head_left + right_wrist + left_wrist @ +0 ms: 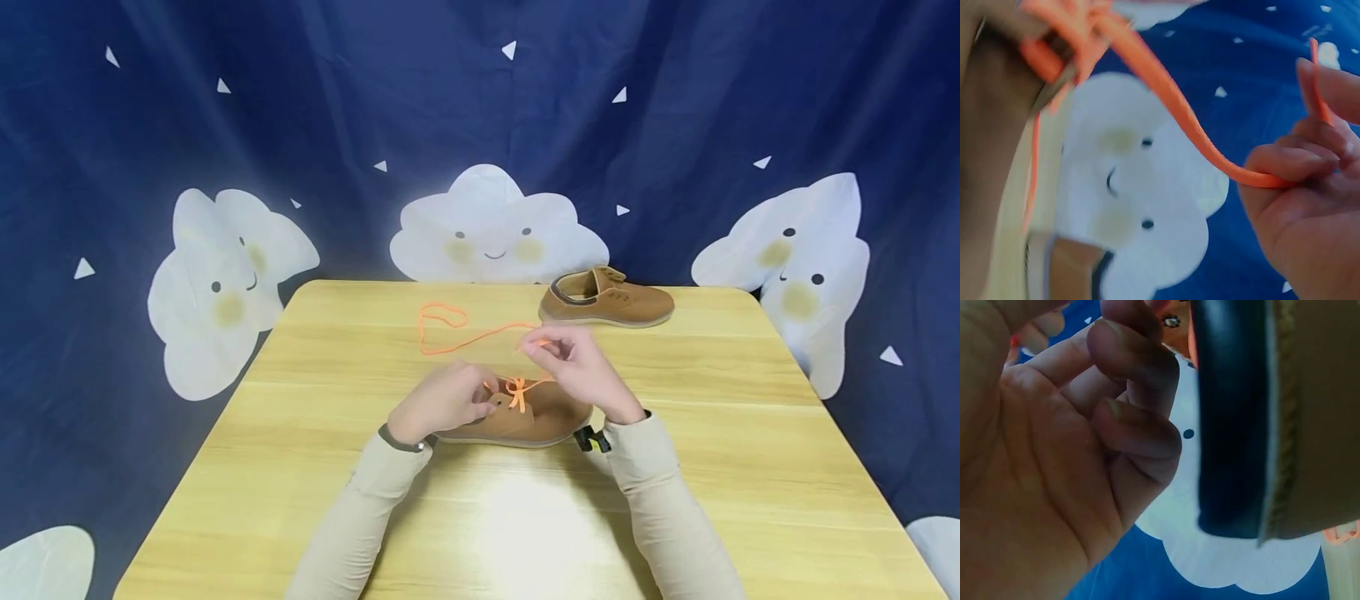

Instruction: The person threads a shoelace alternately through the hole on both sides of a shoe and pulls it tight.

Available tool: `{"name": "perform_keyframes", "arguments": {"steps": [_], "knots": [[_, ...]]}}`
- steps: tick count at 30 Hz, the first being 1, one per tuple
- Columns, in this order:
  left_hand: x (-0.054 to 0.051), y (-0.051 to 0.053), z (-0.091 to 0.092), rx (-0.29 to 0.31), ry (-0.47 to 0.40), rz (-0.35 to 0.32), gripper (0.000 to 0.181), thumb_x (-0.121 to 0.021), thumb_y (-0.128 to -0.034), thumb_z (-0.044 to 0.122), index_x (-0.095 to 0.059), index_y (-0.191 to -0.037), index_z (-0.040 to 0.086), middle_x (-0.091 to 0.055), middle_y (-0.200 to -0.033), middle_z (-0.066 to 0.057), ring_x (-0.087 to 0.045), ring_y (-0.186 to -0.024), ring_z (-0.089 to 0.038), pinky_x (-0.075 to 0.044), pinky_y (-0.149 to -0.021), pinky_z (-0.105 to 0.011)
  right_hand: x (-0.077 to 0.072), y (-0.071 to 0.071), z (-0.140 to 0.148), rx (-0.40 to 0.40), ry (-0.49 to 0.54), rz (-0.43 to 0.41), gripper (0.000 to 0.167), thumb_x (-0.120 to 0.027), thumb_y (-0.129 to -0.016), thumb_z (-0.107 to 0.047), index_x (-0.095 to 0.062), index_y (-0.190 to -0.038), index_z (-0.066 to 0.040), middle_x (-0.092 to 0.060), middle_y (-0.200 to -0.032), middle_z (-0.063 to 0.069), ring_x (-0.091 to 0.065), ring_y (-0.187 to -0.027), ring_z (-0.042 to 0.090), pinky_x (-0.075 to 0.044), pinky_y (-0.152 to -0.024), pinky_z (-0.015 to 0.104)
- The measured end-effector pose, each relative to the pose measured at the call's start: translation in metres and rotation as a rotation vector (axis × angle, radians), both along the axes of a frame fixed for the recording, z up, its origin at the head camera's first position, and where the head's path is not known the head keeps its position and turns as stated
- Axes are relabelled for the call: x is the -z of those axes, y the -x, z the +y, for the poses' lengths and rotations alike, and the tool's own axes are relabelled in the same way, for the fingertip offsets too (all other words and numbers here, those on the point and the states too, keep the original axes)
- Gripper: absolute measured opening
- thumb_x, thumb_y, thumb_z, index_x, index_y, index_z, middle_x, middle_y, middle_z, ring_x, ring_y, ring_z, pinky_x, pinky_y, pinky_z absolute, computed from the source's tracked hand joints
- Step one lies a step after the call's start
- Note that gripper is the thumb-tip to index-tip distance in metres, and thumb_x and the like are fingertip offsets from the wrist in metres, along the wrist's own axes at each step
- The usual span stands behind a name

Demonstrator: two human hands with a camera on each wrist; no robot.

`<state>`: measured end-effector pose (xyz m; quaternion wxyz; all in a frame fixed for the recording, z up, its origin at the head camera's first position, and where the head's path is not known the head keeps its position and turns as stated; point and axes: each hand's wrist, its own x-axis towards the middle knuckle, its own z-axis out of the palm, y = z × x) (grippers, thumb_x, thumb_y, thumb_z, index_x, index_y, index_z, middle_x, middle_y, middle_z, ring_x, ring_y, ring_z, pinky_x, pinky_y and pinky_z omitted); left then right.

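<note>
A brown shoe [558,417] lies sideways in front of the person, with an orange shoelace [517,392] gathered at its eyelets. The left hand [442,402] has its thumb and forefinger at the eyelet flap, seemingly pinching it; the fingertips are partly hidden. In the left wrist view its other fingers [1141,440] curl beside the shoe's dark-lined collar [1235,425]. Above the shoe's right part, the right hand [573,362] grips the shoelace. One strand [1172,112] runs from the shoe into its curled fingers, and lace stands up by the thumb in the right wrist view.
A second brown shoe [618,304], with no lace seen in it, stands at the back right of the wooden table [300,467]. A loose stretch of orange lace [450,346] lies on the table behind the hands. Beyond hangs a blue cloud-print curtain [337,100].
</note>
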<state>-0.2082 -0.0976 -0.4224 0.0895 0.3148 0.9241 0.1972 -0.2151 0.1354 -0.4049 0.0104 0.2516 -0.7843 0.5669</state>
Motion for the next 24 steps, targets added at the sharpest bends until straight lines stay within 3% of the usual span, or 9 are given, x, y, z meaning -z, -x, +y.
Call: {"name": "perform_keyframes", "arguments": {"steps": [4,9,18,24], "knots": [[0.003,0.001,0.0,0.02,-0.021,-0.002,0.022,-0.081,-0.0893,0.014,-0.074,-0.109,0.008,-0.06,-0.069,0.009,-0.054,-0.062,-0.005,-0.049,-0.064,-0.023,0.01,0.005,-0.002,0.013,-0.24,0.094,0.015,-0.063,-0.103,-0.013,-0.076,-0.103,-0.006,-0.069,-0.095,0.003,-0.055,-0.078,0.013,-0.05,-0.075,0.029],[0.004,0.002,0.001,0.047,-0.062,-0.009,0.014,-0.08,-0.0885,0.009,-0.071,-0.099,0.01,-0.059,-0.073,0.007,-0.053,-0.066,-0.007,-0.049,-0.065,-0.023,0.019,0.007,-0.008,-0.002,-0.43,0.205,0.012,-0.064,-0.101,-0.011,-0.075,-0.097,-0.008,-0.068,-0.092,0.003,-0.058,-0.085,0.015,-0.051,-0.079,0.033],[0.005,0.003,0.001,0.055,-0.09,0.001,0.015,-0.077,-0.0853,0.002,-0.067,-0.089,0.011,-0.059,-0.076,0.005,-0.051,-0.067,-0.008,-0.045,-0.063,-0.022,0.029,0.003,-0.022,-0.036,-0.581,0.234,0.015,-0.066,-0.099,-0.005,-0.076,-0.091,-0.012,-0.058,-0.081,-0.001,-0.051,-0.076,0.012,-0.045,-0.069,0.025],[0.005,0.003,-0.001,0.062,-0.098,0.014,0.019,-0.077,-0.0844,0.0,-0.064,-0.085,0.013,-0.054,-0.073,0.007,-0.049,-0.066,-0.007,-0.042,-0.062,-0.021,0.03,0.0,-0.027,-0.06,-0.592,0.265,0.019,-0.067,-0.099,-0.008,-0.072,-0.082,-0.016,-0.048,-0.074,-0.003,-0.044,-0.07,0.011,-0.04,-0.062,0.023]]}}
